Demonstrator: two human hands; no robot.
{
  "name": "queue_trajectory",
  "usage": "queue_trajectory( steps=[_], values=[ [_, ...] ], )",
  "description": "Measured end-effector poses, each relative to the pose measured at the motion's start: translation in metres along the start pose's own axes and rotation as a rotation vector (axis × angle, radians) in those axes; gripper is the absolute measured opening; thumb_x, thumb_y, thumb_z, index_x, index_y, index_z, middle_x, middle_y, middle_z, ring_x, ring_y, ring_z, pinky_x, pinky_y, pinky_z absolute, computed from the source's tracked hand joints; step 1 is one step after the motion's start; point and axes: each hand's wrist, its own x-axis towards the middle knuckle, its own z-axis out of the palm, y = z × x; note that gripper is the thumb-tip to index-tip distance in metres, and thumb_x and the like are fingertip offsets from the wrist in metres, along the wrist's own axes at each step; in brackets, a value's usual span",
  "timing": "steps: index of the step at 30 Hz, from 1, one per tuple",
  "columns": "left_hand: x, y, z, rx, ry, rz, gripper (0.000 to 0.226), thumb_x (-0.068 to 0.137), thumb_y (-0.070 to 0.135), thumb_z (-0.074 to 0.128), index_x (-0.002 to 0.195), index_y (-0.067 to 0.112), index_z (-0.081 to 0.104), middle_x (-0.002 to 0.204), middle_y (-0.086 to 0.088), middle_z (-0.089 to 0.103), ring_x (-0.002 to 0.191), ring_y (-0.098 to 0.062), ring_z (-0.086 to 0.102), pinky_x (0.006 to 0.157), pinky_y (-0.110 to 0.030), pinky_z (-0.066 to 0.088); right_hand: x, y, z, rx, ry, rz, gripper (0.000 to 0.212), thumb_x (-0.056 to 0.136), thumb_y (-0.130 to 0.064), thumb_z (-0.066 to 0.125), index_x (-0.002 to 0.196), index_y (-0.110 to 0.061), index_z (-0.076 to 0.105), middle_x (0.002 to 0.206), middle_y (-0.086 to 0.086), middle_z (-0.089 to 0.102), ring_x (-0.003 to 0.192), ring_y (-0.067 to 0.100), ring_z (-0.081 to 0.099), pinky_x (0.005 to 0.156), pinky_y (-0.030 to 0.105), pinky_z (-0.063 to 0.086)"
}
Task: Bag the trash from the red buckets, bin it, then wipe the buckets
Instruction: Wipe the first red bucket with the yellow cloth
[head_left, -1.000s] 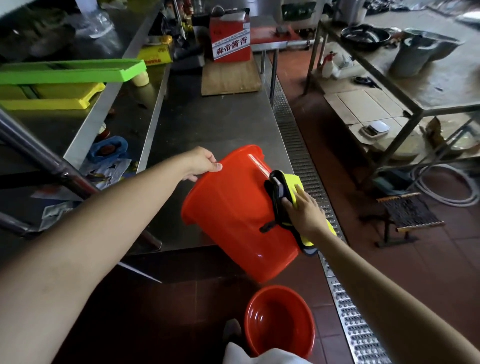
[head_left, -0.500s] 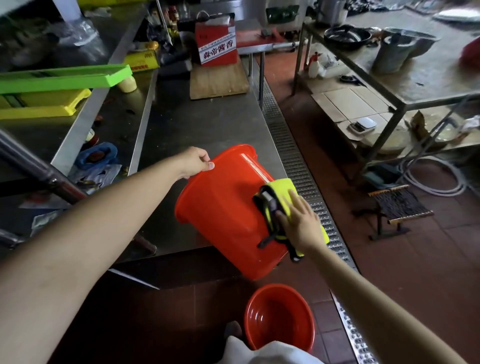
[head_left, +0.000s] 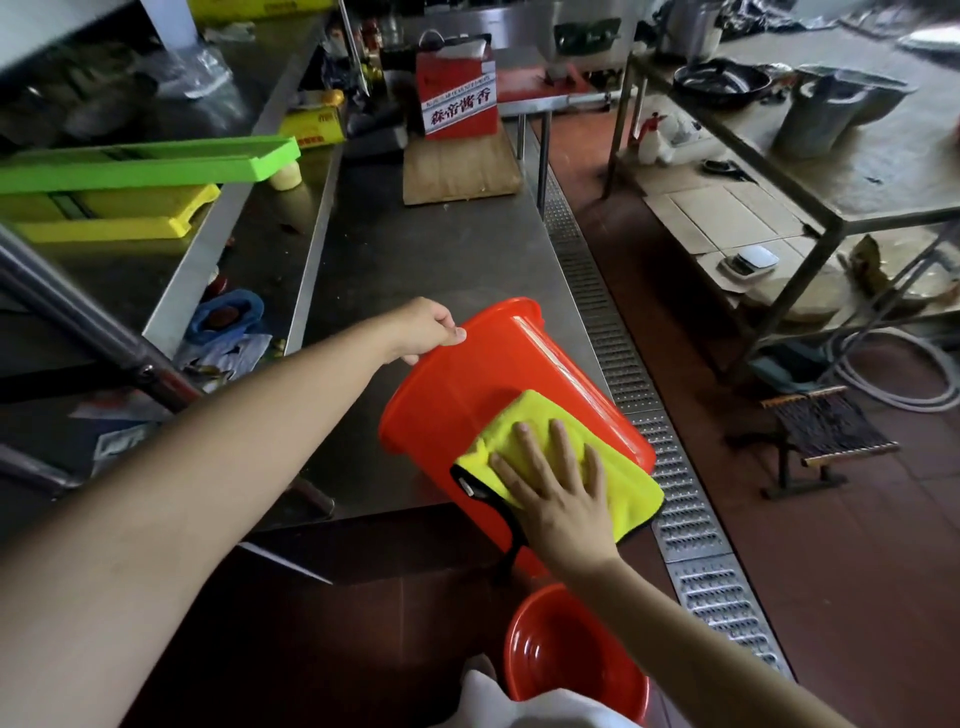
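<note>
Left hand (head_left: 426, 332) grips the rim of the tilted red bucket (head_left: 467, 384) at the steel counter (head_left: 431, 249) edge; right hand (head_left: 558, 488), fingers flat, presses a yellow cloth (head_left: 621, 480) on its side; box (head_left: 457, 88) reads 酱香

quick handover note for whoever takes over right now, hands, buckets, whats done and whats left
Left hand: grip on the rim of the tilted red bucket, which leans on the steel counter edge.
Right hand: flat, fingers spread, pressing the yellow cloth on the bucket's outer wall.
Second red bucket: upright on the floor below; no trash visible inside.
Done: wiping has begun.
Left: finish this bucket; whether the floor bucket is wiped can't be told.
</note>
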Motion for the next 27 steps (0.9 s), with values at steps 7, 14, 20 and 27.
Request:
queue_trajectory(
  steps=[7, 14, 20, 27],
  values=[
    [0.007, 0.0, 0.001, -0.017, 0.001, 0.04, 0.022, 0.095, 0.035, 0.06, 0.08, 0.018, 0.058, 0.079, -0.003, 0.055, 0.065, -0.015, 0.045, 0.06, -0.026, 0.043, 0.106, -0.053, -0.004, -0.012, -0.029, 0.014, 0.066, 0.096, -0.037, 0.05, 0.157, -0.04, 0.023, 0.169, 0.004, 0.001, 0.151, 0.042, -0.012, 0.116, 0.068, -0.001],
    [0.006, -0.004, 0.001, 0.002, -0.017, 0.06, 0.029, 0.093, 0.04, 0.062, 0.087, 0.012, 0.061, 0.075, -0.005, 0.059, 0.066, -0.019, 0.051, 0.061, -0.032, 0.042, 0.034, -0.004, 0.001, 0.019, 0.032, -0.014, 0.068, 0.096, -0.048, 0.058, 0.155, -0.043, 0.026, 0.169, -0.001, 0.007, 0.154, 0.036, 0.001, 0.118, 0.061, 0.017],
    [0.004, -0.004, 0.004, -0.002, 0.007, 0.057, 0.026, 0.092, 0.042, 0.062, 0.083, 0.017, 0.062, 0.074, 0.003, 0.064, 0.066, -0.016, 0.057, 0.06, -0.03, 0.046, -0.041, 0.041, -0.008, 0.034, -0.021, 0.023, 0.063, 0.098, -0.054, 0.045, 0.156, -0.044, 0.022, 0.168, 0.0, 0.01, 0.154, 0.036, 0.006, 0.116, 0.062, 0.023],
    [-0.002, -0.016, 0.006, -0.053, 0.029, 0.064, 0.031, 0.09, 0.039, 0.066, 0.09, 0.008, 0.063, 0.07, 0.0, 0.057, 0.063, -0.016, 0.05, 0.059, -0.029, 0.041, 0.068, 0.012, -0.017, 0.13, -0.128, 0.084, 0.059, 0.101, -0.054, 0.043, 0.154, -0.05, 0.017, 0.168, -0.005, -0.003, 0.154, 0.033, -0.011, 0.12, 0.061, 0.011]
  ],
)
